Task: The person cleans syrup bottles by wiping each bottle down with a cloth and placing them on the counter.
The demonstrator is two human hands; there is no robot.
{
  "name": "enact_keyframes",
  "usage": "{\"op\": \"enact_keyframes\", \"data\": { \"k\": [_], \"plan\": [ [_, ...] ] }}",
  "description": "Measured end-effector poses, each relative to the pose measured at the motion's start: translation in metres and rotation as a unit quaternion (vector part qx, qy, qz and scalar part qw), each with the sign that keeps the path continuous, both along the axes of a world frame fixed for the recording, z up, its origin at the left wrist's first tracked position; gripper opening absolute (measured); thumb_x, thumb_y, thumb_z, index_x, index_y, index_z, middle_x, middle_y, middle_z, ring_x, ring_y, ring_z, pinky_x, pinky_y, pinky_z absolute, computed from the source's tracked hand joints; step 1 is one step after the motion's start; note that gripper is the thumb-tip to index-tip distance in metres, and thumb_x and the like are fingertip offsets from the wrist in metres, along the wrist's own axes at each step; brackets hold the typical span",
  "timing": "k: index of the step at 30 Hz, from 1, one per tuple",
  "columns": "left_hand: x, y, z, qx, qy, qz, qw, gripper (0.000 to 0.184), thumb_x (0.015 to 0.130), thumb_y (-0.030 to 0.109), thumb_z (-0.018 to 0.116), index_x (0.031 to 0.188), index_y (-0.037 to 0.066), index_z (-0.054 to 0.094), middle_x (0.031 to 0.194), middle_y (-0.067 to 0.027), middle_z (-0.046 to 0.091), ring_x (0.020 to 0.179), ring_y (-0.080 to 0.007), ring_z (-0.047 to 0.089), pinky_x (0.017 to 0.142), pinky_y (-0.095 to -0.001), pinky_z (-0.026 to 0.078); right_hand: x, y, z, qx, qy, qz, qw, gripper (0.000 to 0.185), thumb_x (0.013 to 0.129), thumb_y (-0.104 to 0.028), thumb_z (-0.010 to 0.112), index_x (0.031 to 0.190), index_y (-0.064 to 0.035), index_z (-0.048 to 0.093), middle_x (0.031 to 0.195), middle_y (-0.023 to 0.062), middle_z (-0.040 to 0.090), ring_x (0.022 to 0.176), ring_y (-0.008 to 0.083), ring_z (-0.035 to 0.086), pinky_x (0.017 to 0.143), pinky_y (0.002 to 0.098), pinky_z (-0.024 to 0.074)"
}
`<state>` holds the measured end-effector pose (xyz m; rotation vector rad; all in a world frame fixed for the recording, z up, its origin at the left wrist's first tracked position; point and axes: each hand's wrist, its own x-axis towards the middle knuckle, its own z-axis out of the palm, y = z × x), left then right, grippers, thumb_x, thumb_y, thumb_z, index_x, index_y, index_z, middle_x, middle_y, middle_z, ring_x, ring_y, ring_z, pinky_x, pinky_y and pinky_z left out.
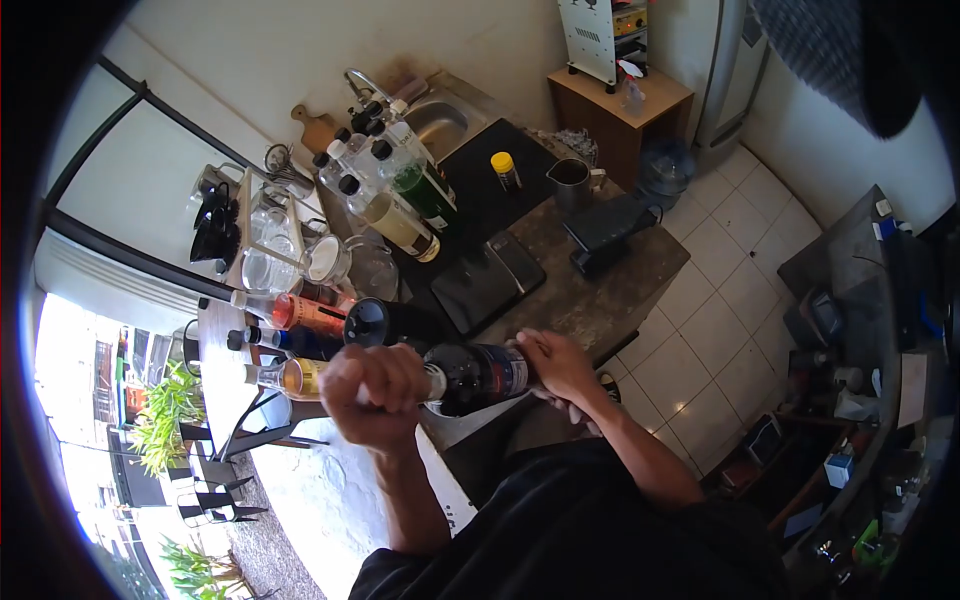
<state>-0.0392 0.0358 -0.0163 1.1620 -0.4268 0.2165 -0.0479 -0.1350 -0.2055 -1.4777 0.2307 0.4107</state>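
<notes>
A dark glass bottle [465, 378] with a blue and white label lies sideways between my two hands, in front of my body. My left hand [375, 390] makes a fist around the neck end, hiding its top. At the other end, my right hand [562, 372] is wrapped around the base. Just beyond the bottle stands a black cylindrical container [385, 322] with a round lid. Beside my left hand are a bottle with a yellow label [300, 378], a dark blue bottle [300, 340] and a bottle with orange-red contents [305, 312].
Several black-capped bottles [400, 195] stand on a black mat near the sink [440, 125]. A dark flat device [487, 282], a yellow-lidded tub [505, 170], a metal pitcher [572, 183] and a black stand [610, 232] share the counter. Glass jars [328, 258] stand left. Tiled floor [715, 280] lies right.
</notes>
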Motion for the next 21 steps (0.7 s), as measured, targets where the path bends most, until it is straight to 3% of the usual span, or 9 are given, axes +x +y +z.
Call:
{"op": "enact_keyframes", "data": {
  "k": [2, 6, 9, 11, 12, 14, 18, 20, 21],
  "plan": [
    [0.003, 0.005, -0.006, 0.003, -0.028, -0.029, 0.999, 0.037, 0.094, 0.023, 0.038, 0.058, 0.014, 0.037, 0.043, -0.0001, 0.033, 0.033, -0.014, 0.029, 0.043, -0.0312, 0.033, 0.0, -0.002, 0.01, -0.331, -0.148, -0.033, 0.932, 0.034, 0.099, -0.038, 0.052, 0.105, -0.0078, 0.065, 0.076, 0.0123, 0.066, 0.071, 0.0255, 0.067, 0.062, 0.0356, 0.0514],
    [0.01, 0.014, -0.016, 0.039, -0.044, -0.091, 0.994, 0.041, 0.092, 0.021, 0.04, 0.052, 0.012, 0.039, 0.044, -0.0036, 0.039, 0.034, -0.015, 0.035, 0.043, -0.03, 0.035, -0.007, -0.008, 0.086, -0.123, -0.163, -0.124, 0.971, 0.03, 0.099, -0.033, 0.053, 0.107, -0.0067, 0.064, 0.083, 0.0149, 0.068, 0.081, 0.0341, 0.067, 0.076, 0.0426, 0.0527],
    [0.009, 0.011, -0.013, 0.062, -0.055, -0.046, 0.996, 0.029, 0.08, 0.006, 0.049, 0.052, 0.006, 0.042, 0.05, -0.0074, 0.048, 0.041, -0.0169, 0.044, 0.045, -0.0321, 0.042, -0.003, 0.021, 0.107, 0.131, -0.253, -0.085, 0.955, 0.027, 0.098, -0.029, 0.054, 0.113, -0.0076, 0.063, 0.093, 0.0183, 0.067, 0.092, 0.0359, 0.065, 0.08, 0.0417, 0.0526],
    [0.008, 0.007, -0.011, 0.002, -0.049, -0.084, 0.995, 0.023, 0.075, 0.002, 0.05, 0.052, 0.003, 0.046, 0.053, -0.0097, 0.053, 0.044, -0.0179, 0.049, 0.047, -0.0307, 0.044, 0.008, 0.044, 0.111, -0.121, -0.553, -0.064, 0.822, 0.029, 0.101, -0.023, 0.047, 0.117, -0.0037, 0.061, 0.103, 0.0142, 0.065, 0.085, 0.0316, 0.065, 0.082, 0.0431, 0.0516],
    [0.008, 0.008, -0.009, 0.002, -0.051, -0.083, 0.995, 0.023, 0.075, 0.002, 0.05, 0.052, 0.003, 0.046, 0.053, -0.0097, 0.053, 0.044, -0.0179, 0.049, 0.047, -0.0307, 0.044, 0.008, 0.044, 0.116, -0.121, -0.554, -0.063, 0.821, 0.029, 0.101, -0.023, 0.047, 0.117, -0.0037, 0.061, 0.103, 0.0142, 0.065, 0.085, 0.0316, 0.065, 0.082, 0.0431, 0.0516],
    [0.006, 0.01, -0.007, 0.008, -0.078, -0.149, 0.986, 0.017, 0.072, 0.001, 0.049, 0.055, 0.0, 0.052, 0.055, -0.0115, 0.055, 0.045, -0.0188, 0.051, 0.047, -0.0302, 0.044, 0.016, 0.035, 0.145, -0.176, -0.329, 0.151, 0.916, 0.033, 0.101, -0.024, 0.049, 0.122, -0.0015, 0.06, 0.112, 0.0146, 0.065, 0.101, 0.0292, 0.064, 0.094, 0.0358, 0.0479],
    [0.003, 0.006, 0.008, 0.001, -0.067, -0.158, 0.985, 0.019, 0.073, 0.006, 0.049, 0.057, -0.003, 0.054, 0.055, -0.0134, 0.056, 0.043, -0.0197, 0.051, 0.045, -0.0315, 0.045, 0.061, 0.027, 0.141, -0.08, -0.216, 0.337, 0.913, 0.041, 0.1, -0.028, 0.051, 0.129, 0.0004, 0.057, 0.124, 0.0121, 0.063, 0.112, 0.0239, 0.061, 0.1, 0.0291, 0.0438],
    [0.006, 0.008, 0.019, -0.005, -0.094, -0.182, 0.979, 0.023, 0.078, 0.011, 0.049, 0.059, -0.002, 0.053, 0.054, -0.0123, 0.053, 0.042, -0.0191, 0.05, 0.043, -0.0314, 0.044, 0.081, 0.034, 0.096, 0.23, -0.136, 0.421, 0.867, 0.047, 0.1, -0.032, 0.053, 0.133, 0.0021, 0.054, 0.128, 0.008, 0.062, 0.114, 0.016, 0.059, 0.101, 0.0269, 0.0425],
    [0.007, 0.011, 0.023, -0.041, -0.086, -0.206, 0.974, 0.026, 0.081, 0.013, 0.048, 0.06, -0.001, 0.052, 0.053, -0.0112, 0.051, 0.042, -0.0186, 0.049, 0.043, -0.0317, 0.044, 0.082, 0.038, 0.076, 0.268, -0.063, 0.417, 0.866, 0.045, 0.1, -0.03, 0.054, 0.132, 0.0016, 0.055, 0.129, 0.0063, 0.061, 0.115, 0.0107, 0.056, 0.101, 0.025, 0.0423]
  ]
}}
